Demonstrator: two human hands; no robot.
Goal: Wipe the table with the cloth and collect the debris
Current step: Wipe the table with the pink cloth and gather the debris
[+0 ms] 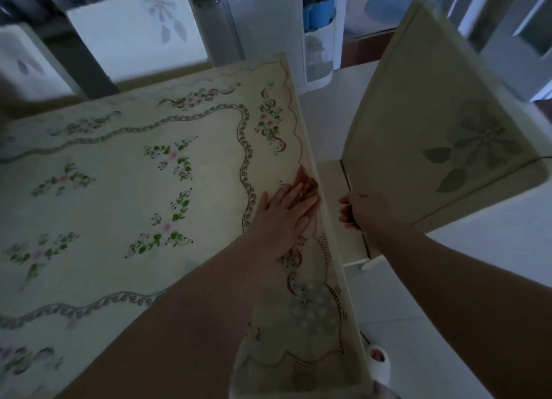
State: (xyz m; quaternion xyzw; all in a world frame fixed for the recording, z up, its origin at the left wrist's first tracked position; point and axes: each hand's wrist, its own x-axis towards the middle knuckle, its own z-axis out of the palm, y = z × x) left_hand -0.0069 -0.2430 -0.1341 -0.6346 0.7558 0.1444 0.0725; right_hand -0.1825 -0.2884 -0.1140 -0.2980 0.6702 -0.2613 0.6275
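Table: the table point(125, 195) carries a cream covering printed with flower sprays and scrolling borders; its right edge runs from upper middle down to the lower right.
Cloth: a reddish-brown cloth point(307, 180) lies at the table's right edge, mostly hidden under the fingers, so its shape is hard to read.
Left hand: the left hand point(283, 216) lies flat, fingers together and stretched out, pressing on the cloth right beside the table edge.
Right hand: the right hand point(358, 213) hangs off the table, just beside its edge and a little below, fingers curled inward; I cannot tell whether it holds anything.
Debris: none can be made out; the picture is dim and blurred.
Containers: a blue holder point(319, 10) stands in the background with blurred contents; beneath it a white cabinet point(319, 58) shows a pale bottle-like shape behind a clear panel.
Surroundings: 1 chair point(433, 136) with a leaf pattern stands close to the table's right edge, its back near the right hand; 2 more chairs point(134, 31) stand along the far side.
Floor: a slippered foot point(379, 360) shows at the lower right.
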